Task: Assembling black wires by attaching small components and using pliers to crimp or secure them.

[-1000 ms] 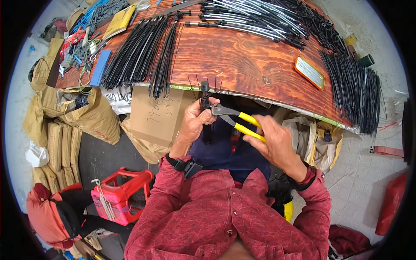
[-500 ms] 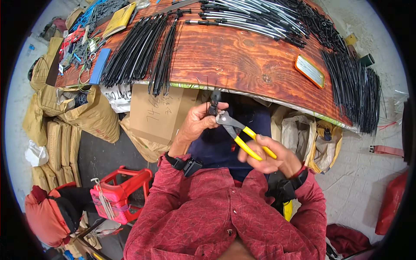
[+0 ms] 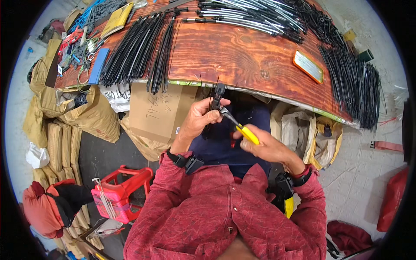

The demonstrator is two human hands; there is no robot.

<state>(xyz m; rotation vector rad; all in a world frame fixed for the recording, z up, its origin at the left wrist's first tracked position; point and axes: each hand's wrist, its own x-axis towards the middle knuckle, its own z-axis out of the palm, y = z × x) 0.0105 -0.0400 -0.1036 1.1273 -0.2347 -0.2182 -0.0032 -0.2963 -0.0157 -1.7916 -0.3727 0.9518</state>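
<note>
A reddish-brown wooden desk (image 3: 242, 56) carries bundles of long black cable ties (image 3: 134, 56) at its left and right ends. Grey-sheathed cables (image 3: 247, 19) lie along the far edge. An orange-rimmed rectangular plate (image 3: 308, 66) and a flat blue strip (image 3: 97, 66) also rest on it.

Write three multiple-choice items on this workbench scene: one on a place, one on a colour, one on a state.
1. Where does the flat orange-rimmed tin lie?
A. on the wooden table
B. on the floor
C. in the red crate

2. What colour are the handles of the pliers?
A. blue
B. yellow
C. green

3. What is the left hand doing?
A. resting flat on the table
B. hanging free at the side
C. gripping a small black part

Answers: 1 A, the tin sits on the bare wood toward the table's right end. 2 B, yellow grips show in the right hand. 3 C, its fingers are closed round the black part at the pliers' tip.
</note>
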